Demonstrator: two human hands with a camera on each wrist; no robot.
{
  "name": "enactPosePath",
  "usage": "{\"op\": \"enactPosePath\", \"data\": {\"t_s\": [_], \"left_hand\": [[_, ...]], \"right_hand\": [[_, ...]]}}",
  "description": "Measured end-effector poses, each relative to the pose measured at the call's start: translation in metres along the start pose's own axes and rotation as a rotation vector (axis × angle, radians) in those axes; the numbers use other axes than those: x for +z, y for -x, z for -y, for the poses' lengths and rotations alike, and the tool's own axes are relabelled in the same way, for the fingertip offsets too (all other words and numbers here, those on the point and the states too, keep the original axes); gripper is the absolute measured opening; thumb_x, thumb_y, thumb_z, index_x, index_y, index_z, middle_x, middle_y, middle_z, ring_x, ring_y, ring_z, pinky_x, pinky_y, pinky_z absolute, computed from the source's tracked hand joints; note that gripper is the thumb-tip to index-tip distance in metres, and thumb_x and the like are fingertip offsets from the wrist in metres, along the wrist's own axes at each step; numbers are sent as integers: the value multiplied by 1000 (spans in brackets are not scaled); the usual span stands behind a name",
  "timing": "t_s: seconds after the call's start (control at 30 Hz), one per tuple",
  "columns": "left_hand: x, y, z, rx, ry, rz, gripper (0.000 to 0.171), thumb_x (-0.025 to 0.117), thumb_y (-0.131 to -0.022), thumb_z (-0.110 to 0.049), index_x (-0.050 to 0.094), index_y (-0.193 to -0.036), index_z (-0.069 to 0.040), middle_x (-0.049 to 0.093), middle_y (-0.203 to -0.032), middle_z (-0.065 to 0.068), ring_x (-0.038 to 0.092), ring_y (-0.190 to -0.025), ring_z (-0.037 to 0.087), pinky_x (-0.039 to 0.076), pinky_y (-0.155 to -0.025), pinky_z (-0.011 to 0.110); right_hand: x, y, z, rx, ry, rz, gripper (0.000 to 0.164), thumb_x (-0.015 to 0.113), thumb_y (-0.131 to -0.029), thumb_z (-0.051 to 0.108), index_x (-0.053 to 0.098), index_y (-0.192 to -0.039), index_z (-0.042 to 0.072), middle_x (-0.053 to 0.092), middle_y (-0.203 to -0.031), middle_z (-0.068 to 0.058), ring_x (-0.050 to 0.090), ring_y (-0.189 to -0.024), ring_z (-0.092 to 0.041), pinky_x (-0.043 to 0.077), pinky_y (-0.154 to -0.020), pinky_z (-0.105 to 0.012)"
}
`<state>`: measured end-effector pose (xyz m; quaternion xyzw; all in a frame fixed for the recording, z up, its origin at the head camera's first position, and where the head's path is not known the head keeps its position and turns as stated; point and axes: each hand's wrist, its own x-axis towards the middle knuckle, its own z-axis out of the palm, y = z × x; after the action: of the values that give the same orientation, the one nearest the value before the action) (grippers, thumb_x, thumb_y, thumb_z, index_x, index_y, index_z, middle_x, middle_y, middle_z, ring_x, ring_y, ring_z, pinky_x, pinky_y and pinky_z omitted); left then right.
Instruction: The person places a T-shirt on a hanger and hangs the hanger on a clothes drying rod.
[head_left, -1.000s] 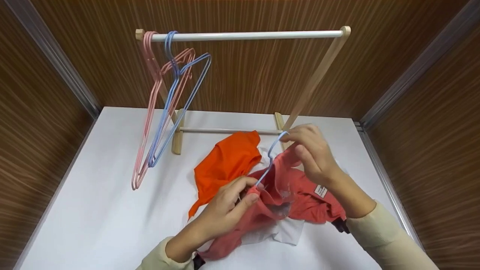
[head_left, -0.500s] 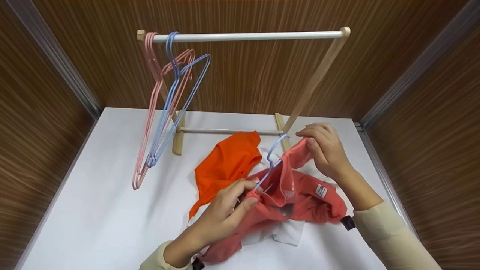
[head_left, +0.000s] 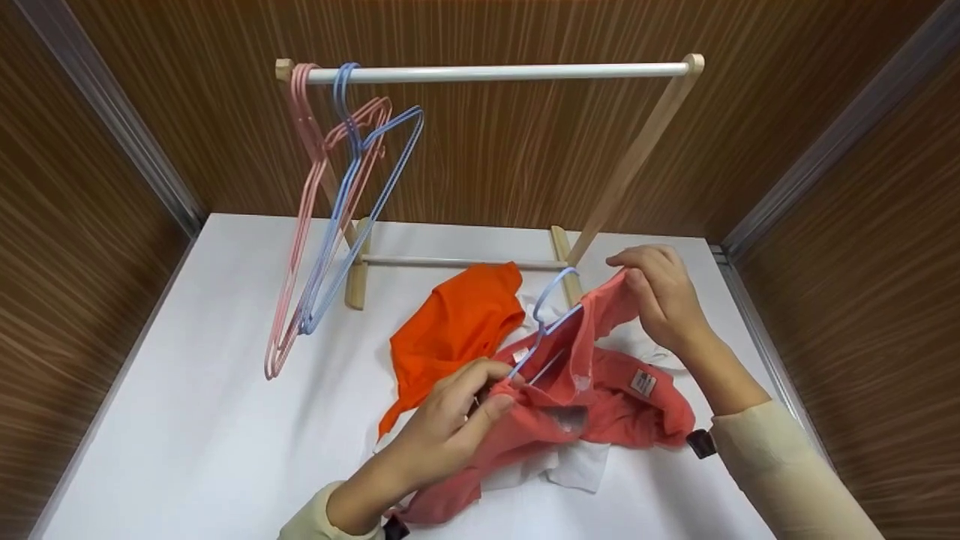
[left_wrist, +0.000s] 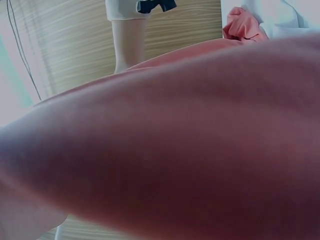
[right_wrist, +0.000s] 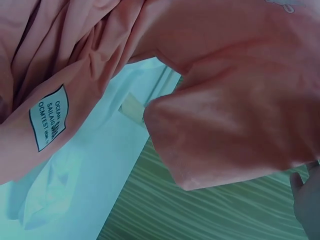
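In the head view a coral-red shirt (head_left: 510, 442) is bunched over the front of the white table, and a white printed patch (head_left: 643, 382) shows on it. A blue hanger (head_left: 541, 327) stands in its neck opening, hook upward. My left hand (head_left: 446, 420) pinches the near neck edge beside one hanger arm. With thumb and fingers my right hand (head_left: 664, 296) pinches the far shoulder edge, stretched up and right over the other arm. The shirt cloth (left_wrist: 175, 140) fills most of the left wrist view. In the right wrist view a sleeve (right_wrist: 235, 115) hangs down, fingers (right_wrist: 300, 192) at its edge.
An orange garment (head_left: 450, 322) lies behind my left hand, and white cloth (head_left: 581, 465) shows under the shirt. At the back stands a rack with a white rail (head_left: 495, 73). Pink hangers (head_left: 315, 154) and blue hangers (head_left: 355, 146) hang at its left end. Wood-grain walls surround the table.
My right hand has left the hanger's hook and moved right, drawing the shirt's edge outward along the hanger arm. More of the hanger shows inside the neck. My left hand has barely moved.
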<state>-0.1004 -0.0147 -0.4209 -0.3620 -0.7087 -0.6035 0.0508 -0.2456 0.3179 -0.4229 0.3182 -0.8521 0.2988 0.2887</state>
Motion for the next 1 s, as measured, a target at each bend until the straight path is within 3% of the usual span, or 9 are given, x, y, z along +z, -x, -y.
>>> {"op": "enactPosePath", "data": {"t_s": [0.37, 0.57, 0.67, 0.8, 1.0], "left_hand": [[1, 0, 5, 18, -29, -9, 17, 57, -101, -11, 57, -118, -11, 55, -90, -4, 53, -79, 9, 47, -66, 25], [0, -1, 6, 8, -38, -8, 16, 57, -102, -13, 57, -118, -10, 55, -87, -5, 52, -79, 9, 47, -67, 25], [0, -3, 6, 8, -39, -11, 16, 57, -102, -12, 57, -117, -10, 55, -87, -5, 53, -79, 9, 47, -68, 25], [0, -5, 6, -8, -33, -11, 17, 57, -102, -14, 58, -118, -10, 56, -89, -5, 53, -80, 9, 47, -68, 26], [2, -7, 6, 26, -46, -16, 19, 58, -101, -12, 58, -120, -9, 59, -97, -3, 56, -85, 10, 50, -72, 25]], "right_hand": [[-2, 6, -17, 56, 0, 20, 38, 42, -105, 32, 68, -121, 9, 67, -117, -10, 53, -111, -28, 39, -94, -45], [-3, -1, -2, 73, -39, -42, 42, 42, -105, 37, 65, -128, 10, 64, -126, -9, 52, -117, -26, 36, -100, -43], [-2, -9, 19, 12, -89, -70, 45, 46, -102, 41, 66, -126, 8, 64, -127, -11, 52, -118, -28, 36, -102, -39], [4, -18, 51, -136, -177, -36, 48, 54, -98, 45, 68, -121, 5, 63, -126, -16, 52, -119, -36, 35, -105, -38], [13, -26, 73, -318, -165, 35, 34, 57, -100, 37, 73, -110, 10, 70, -112, -11, 59, -111, -35, 41, -101, -45]]}}
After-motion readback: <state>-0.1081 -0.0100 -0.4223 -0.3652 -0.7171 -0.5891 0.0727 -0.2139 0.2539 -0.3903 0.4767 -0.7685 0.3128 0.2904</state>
